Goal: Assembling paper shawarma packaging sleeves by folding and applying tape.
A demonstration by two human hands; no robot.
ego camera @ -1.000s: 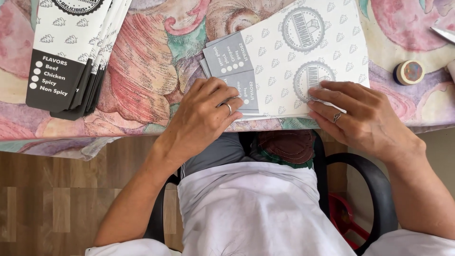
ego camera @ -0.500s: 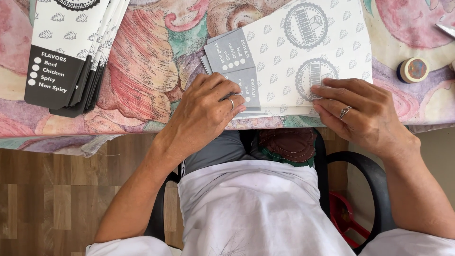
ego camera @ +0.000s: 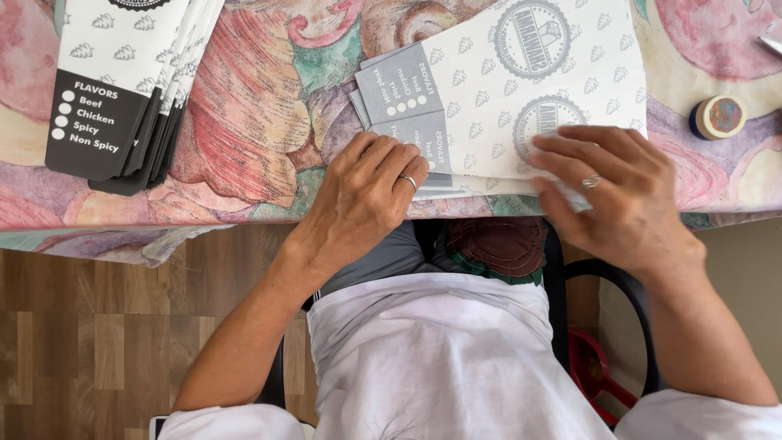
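The left hand (ego camera: 371, 191) lies palm down on the near left part of a small pile of flat paper bags (ego camera: 521, 90) at the near edge of the worktop (ego camera: 269, 122). Its fingers are bent and spread, pressing on the grey end panels of the bags, and it grips nothing. A ring sits on one finger.

The right hand (ego camera: 615, 191) rests on the near right corner of the same pile, its fingers laid flat over a round grey stamp on the top bag. The fingertips seem to pinch or lift the near edge of the top bag, but whether they actually grip it cannot be told. This hand wears a ring too.

The bags are white with a pattern of small grey shapes, and they lie slightly fanned, so that the grey panels of the lower ones show at the left.

A second, thicker stack of bags (ego camera: 122, 90) lies well apart at the far left, with dark end panels pointing to the near side. A small round roll of tape (ego camera: 719, 116) sits to the right of the pile, near the right hand but not touching it. A flowered cloth in pink, green and purple covers the worktop.
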